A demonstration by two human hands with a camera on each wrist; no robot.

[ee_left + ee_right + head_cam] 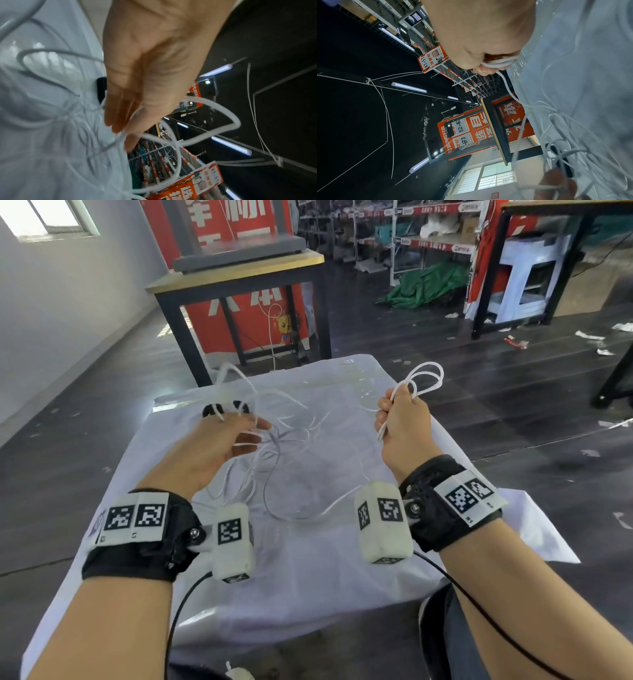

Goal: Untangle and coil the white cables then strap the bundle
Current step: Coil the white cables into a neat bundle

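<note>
A loose tangle of thin white cables (291, 470) lies on the white-covered table (308, 577). My right hand (402, 416) is raised over the table's right side, its fist gripping a few coiled loops of white cable (430, 374) that stick out above the knuckles. The right wrist view shows the same loops (501, 62) squeezed in the right hand (479, 33). My left hand (219, 443) hovers over the tangle with its fingers stretched out and cable strands draped across them. In the left wrist view a cable loop (214, 129) hangs around the left hand's (145, 67) straight fingers. Two black straps (208, 411) lie beyond it.
A dark-framed table with a wooden top (239, 268) stands just behind, in front of a red banner (233, 220). Another table frame (513, 268) stands at the far right. Paper scraps litter the dark floor (513, 405). A small white object (236, 674) sits at the near edge.
</note>
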